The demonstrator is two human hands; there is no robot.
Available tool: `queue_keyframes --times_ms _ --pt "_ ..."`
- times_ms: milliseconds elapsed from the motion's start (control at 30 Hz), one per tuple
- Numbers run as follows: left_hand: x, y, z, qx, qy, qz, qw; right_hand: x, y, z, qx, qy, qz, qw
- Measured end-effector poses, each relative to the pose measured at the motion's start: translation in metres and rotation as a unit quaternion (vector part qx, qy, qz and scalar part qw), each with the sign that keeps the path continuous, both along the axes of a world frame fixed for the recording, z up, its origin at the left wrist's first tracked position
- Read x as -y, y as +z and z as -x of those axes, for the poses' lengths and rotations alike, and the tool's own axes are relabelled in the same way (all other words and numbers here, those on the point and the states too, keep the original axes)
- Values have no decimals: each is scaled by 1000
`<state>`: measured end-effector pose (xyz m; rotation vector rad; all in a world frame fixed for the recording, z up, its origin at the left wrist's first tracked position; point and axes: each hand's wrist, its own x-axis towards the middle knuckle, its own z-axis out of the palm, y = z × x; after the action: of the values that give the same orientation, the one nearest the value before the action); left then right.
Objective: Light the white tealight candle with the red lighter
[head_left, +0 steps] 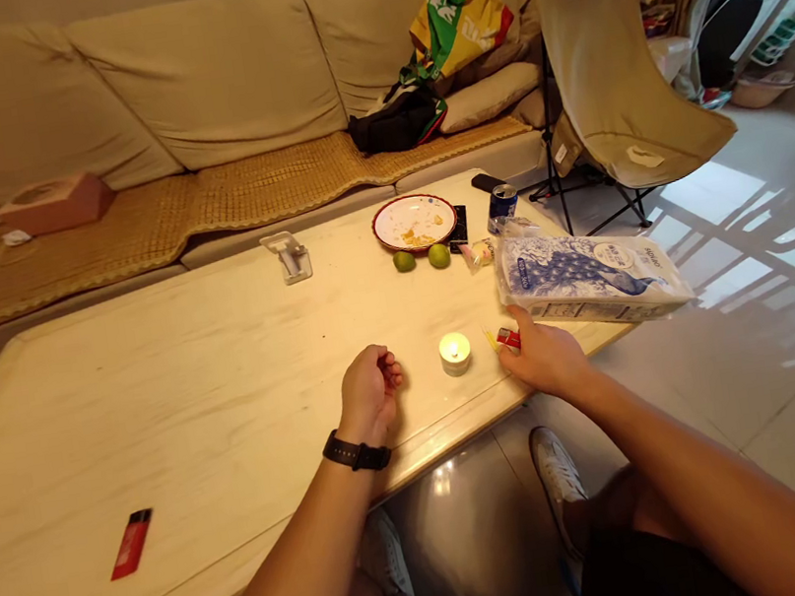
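A lit tealight candle (456,355) stands on the table between my two hands. My left hand (369,392) rests on its side to the left of it, fingers loosely curled, with nothing visible in them. To the candle's right, the thumb and forefinger of my right hand (546,351) close around a small red object (509,338), partly hidden by the fingers. Thin yellow sticks (490,337) show beside that object, close to my thumb. Far to the left lies a red lighter-like object (132,544) with a black end.
A plastic-wrapped tissue pack (588,271) lies just beyond my right hand, overhanging the table edge. Behind the candle are two green limes (439,255), a red-rimmed plate (414,211) and a can (501,207). A white holder (288,258) lies farther left on the table (195,398).
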<state>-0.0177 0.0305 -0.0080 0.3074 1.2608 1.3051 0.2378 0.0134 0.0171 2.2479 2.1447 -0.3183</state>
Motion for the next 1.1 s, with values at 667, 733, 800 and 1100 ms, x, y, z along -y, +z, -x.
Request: queue_keyframes --times_ms 667,733,800,1100 --pt "2 6 -2 0 -4 0 1000 5 10 8 -25 12 7 1000" --pt "2 5 -2 1 -6 -2 1000 6 10 10 -30 18 5 999" --pt "2 4 -2 0 -7 -3 1000 7 11 15 -34 26 3 999" --pt "2 3 -1 -2 -8 -8 1000 9 22 42 -29 54 28 998"
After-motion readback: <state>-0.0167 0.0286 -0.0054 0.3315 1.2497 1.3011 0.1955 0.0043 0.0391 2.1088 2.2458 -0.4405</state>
